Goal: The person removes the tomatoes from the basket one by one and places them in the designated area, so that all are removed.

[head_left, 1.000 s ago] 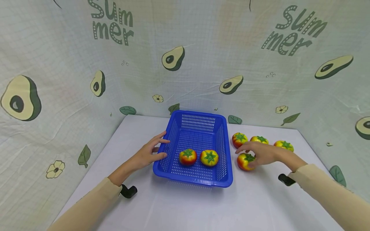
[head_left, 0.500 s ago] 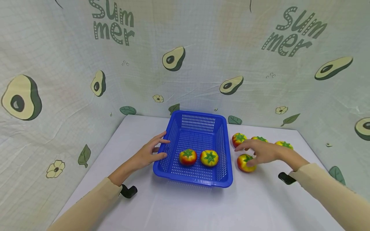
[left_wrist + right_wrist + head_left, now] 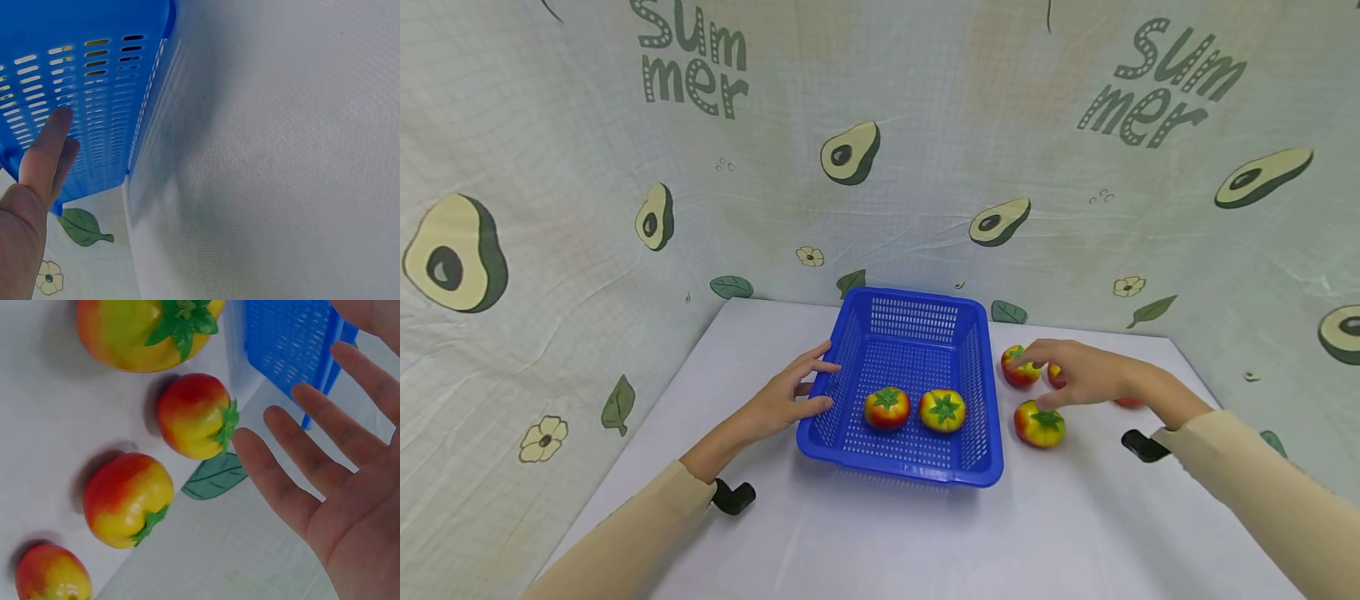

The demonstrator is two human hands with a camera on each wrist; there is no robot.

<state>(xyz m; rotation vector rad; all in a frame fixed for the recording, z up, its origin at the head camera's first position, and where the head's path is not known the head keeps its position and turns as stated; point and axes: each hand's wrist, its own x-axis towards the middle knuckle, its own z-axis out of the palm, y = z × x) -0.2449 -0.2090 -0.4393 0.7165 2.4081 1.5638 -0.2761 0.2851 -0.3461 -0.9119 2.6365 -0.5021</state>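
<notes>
A red-and-yellow fruit with a green calyx (image 3: 1040, 423) sat on the table (image 3: 880, 542), just right of a blue basket (image 3: 898, 472) holding two similar fruits (image 3: 887, 410). A secure lift seemed to call for fingers around its sides — then clearance above the rim. The person's right hand (image 3: 1081, 372) hung over the fruits outside, fingers apart, holding nothing; the left hand (image 3: 784, 395), fingers extended and parted, rested at the basket's left side — well placed to steady it.
</notes>
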